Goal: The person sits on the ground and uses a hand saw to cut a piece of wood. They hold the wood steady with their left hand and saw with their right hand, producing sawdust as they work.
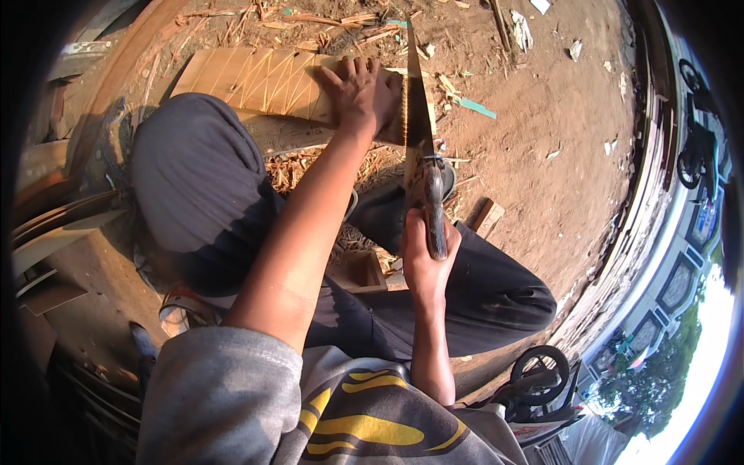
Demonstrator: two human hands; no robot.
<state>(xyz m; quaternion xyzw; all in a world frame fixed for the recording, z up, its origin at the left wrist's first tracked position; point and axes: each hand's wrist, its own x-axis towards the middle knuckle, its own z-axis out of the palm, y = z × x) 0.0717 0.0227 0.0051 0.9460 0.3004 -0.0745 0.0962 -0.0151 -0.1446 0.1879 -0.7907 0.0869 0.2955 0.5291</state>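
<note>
A pale wooden board (248, 77) lies across in front of me, scored with slanting and crossing grooves. My left hand (360, 97) presses down on its right part, the fingers spread and flat. In my right hand (428, 252) is the dark, worn handle of a handsaw (418, 101). The saw's long blade points away from me, just right of my left hand, with its toothed edge facing left. It stands at the board's right end; whether the teeth touch the wood I cannot tell.
Wood shavings (294, 167) and splinters litter the dirt ground (542, 170). A small wood block (488, 217) lies beyond my bent right leg (480, 302). Thin boards (70, 225) are stacked at the left. A motorbike wheel (540, 374) shows at the lower right.
</note>
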